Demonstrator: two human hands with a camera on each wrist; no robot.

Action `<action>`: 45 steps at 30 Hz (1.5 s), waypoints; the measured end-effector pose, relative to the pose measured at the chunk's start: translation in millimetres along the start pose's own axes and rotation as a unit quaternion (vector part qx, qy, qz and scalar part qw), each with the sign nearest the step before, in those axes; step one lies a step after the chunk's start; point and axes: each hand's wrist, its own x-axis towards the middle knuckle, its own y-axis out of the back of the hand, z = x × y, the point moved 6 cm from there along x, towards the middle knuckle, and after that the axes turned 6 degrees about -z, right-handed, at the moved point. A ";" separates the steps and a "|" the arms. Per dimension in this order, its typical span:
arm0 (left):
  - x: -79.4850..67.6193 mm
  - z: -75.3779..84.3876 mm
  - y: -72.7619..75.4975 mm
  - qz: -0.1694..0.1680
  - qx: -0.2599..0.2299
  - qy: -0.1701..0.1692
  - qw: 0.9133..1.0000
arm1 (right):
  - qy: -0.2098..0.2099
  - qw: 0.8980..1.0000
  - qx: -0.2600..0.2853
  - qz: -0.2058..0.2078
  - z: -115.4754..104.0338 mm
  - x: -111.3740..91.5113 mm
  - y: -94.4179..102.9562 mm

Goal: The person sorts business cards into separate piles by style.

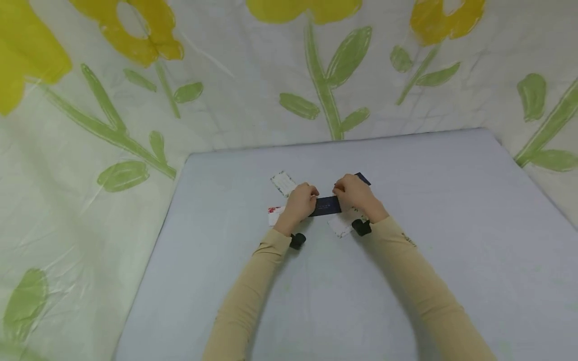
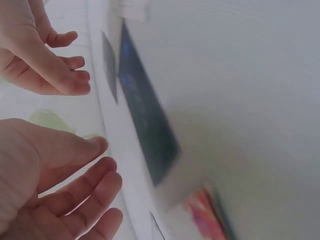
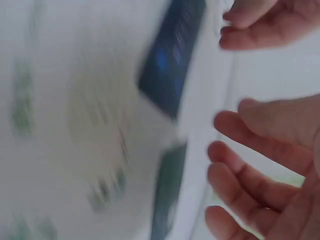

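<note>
A dark navy card (image 1: 327, 205) with small print lies on the pale table between the two hands. My left hand (image 1: 300, 202) hovers over its left end, fingers loosely bent and empty in the left wrist view. Over the right end is my right hand (image 1: 355, 192), its thumb close to the index finger and the other fingers relaxed, with nothing between them. In the right wrist view the navy card (image 3: 172, 60) sits apart from the fingertips (image 3: 227, 120). Part of a second dark card (image 1: 363, 178) shows behind the right hand.
A white flower-bordered card (image 1: 283, 182) lies behind the left hand, and a white card with red flowers (image 1: 274, 215) is beside it. Another white floral card (image 1: 339, 226) is partly under the right wrist. A flower-painted sheet (image 1: 235, 100) hangs behind the table (image 1: 217, 281).
</note>
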 end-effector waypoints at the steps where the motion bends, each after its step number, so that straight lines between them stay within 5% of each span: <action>1: 1.5 2.1 0.6 0.004 -0.009 0.000 1.000 | -0.002 1.000 0.012 0.011 4.4 -0.9 6.1; 4: 8.2 9.1 -0.7 0.006 -0.032 0.011 0.999 | -0.011 0.999 0.017 0.037 20.3 -1.0 22.3; 8: 21.2 18.0 -10.2 0.000 -0.030 0.035 0.999 | -0.028 0.999 -0.011 0.024 40.4 4.2 28.9; 19: 38.2 26.7 -43.5 -0.076 0.103 0.094 0.987 | -0.010 0.997 -0.063 -0.054 54.2 10.6 -1.6; 29: 47.9 30.5 -43.4 -0.053 0.092 0.087 0.991 | -0.022 0.997 -0.060 -0.035 59.9 8.6 4.7; 33: 51.1 36.1 -38.8 -0.018 0.040 0.079 0.996 | -0.019 0.999 -0.040 -0.011 63.5 7.4 10.3; 37: 52.3 40.7 -30.8 0.033 -0.069 0.052 0.996 | -0.009 0.998 0.011 0.064 64.9 2.7 23.2; 42: 49.8 36.5 -7.6 0.110 -0.211 -0.014 0.971 | 0.027 0.978 0.114 0.174 62.1 -7.3 41.6; 45: 44.0 30.3 10.7 0.134 -0.242 -0.036 0.960 | 0.027 0.968 0.176 0.179 58.0 -11.4 44.0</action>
